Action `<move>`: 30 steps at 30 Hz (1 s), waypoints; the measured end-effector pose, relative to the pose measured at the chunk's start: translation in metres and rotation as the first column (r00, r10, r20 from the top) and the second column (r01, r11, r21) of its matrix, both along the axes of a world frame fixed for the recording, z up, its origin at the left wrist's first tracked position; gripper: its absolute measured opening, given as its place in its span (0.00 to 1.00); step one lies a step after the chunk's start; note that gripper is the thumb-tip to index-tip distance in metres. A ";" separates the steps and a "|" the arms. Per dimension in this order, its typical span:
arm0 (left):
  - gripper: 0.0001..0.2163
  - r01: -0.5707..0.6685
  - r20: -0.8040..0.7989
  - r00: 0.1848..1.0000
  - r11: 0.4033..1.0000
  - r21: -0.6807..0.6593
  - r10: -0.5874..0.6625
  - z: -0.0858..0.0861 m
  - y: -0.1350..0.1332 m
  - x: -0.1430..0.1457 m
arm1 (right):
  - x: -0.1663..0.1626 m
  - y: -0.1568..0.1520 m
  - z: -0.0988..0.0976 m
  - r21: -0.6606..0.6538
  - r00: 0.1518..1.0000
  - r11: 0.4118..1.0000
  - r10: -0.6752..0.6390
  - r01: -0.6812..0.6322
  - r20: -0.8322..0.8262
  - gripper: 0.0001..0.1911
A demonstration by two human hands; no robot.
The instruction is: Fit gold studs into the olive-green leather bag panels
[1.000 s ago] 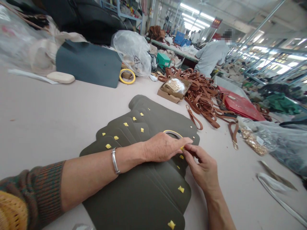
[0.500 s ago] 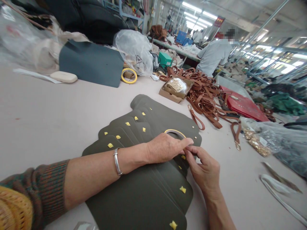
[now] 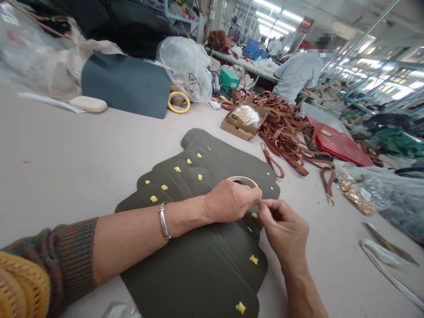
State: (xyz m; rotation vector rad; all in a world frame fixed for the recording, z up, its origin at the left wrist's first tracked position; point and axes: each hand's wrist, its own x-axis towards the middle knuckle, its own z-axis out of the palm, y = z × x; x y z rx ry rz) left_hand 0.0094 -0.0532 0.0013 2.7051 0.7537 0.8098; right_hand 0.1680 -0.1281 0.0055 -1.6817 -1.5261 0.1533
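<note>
Several dark olive sheets (image 3: 185, 269) lie fanned out and overlapping on the table, with small yellow tape pieces (image 3: 253, 259) stuck on them. Over their right part, my left hand (image 3: 230, 201) is closed around a roll of yellow-edged tape (image 3: 243, 179), whose far rim shows beyond the knuckles. My right hand (image 3: 283, 227) meets its fingertips, with thumb and forefinger pinched together. What lies in that pinch is too small to make out. Two small metal studs (image 3: 271, 188) sit on the uppermost sheet, just beyond the hands.
Brown straps (image 3: 281, 132) with metal clasps are heaped at the back right, beside a cardboard box (image 3: 240, 129) of gold hardware. Another tape roll (image 3: 179, 102) and a blue-grey sheet (image 3: 126, 86) lie at the back. A person (image 3: 298, 73) stands farther off.
My right hand has shifted slightly right, and its fingertips have drawn back a little from my left thumb. The left hand still holds the tape roll; the sheets look unchanged.
</note>
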 end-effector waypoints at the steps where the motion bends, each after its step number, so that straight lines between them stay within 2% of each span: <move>1: 0.09 -0.011 0.013 1.000 0.999 0.034 0.010 0.000 0.000 0.000 | -0.002 0.001 0.002 -0.057 0.991 0.998 -0.010 0.002 -0.137 0.09; 3: 0.10 -0.024 0.034 0.999 0.996 0.086 0.022 0.001 -0.001 -0.001 | -0.007 0.004 0.004 -0.131 0.932 0.991 -0.027 -0.022 -0.360 0.11; 5: 0.11 -0.021 0.051 0.999 0.992 0.120 0.015 0.002 -0.004 -0.001 | -0.007 0.007 0.003 -0.150 0.873 0.988 -0.045 -0.032 -0.485 0.11; 9: 0.10 0.051 0.029 0.998 0.982 0.181 -0.057 0.003 -0.010 0.000 | 0.012 0.013 -0.004 -0.208 0.773 0.975 -0.191 0.079 -0.605 0.10; 12: 0.09 0.059 -0.063 0.997 0.978 0.199 -0.048 -0.003 -0.008 0.002 | 0.038 0.011 -0.008 -0.327 0.732 0.944 -0.244 0.030 -0.637 0.16; 15: 0.08 -0.004 -0.174 0.984 0.982 0.189 0.038 -0.010 0.001 0.003 | 0.055 0.004 -0.011 -0.428 0.743 0.902 -0.251 -0.053 -0.621 0.19; 18: 0.08 -0.025 -0.241 0.968 0.987 0.157 0.063 -0.013 0.007 0.003 | 0.060 0.000 -0.014 -0.480 0.755 0.872 -0.251 -0.094 -0.605 0.21; 25: 0.07 0.040 -0.225 0.974 0.993 0.114 -0.013 -0.012 0.007 0.001 | 0.054 0.001 -0.012 -0.573 0.816 0.810 -0.246 -0.122 -0.523 0.21; 30: 0.07 0.076 -0.244 0.968 0.996 0.054 -0.061 -0.011 0.003 0.002 | 0.047 0.002 -0.014 -0.597 0.899 0.801 -0.223 -0.051 -0.376 0.20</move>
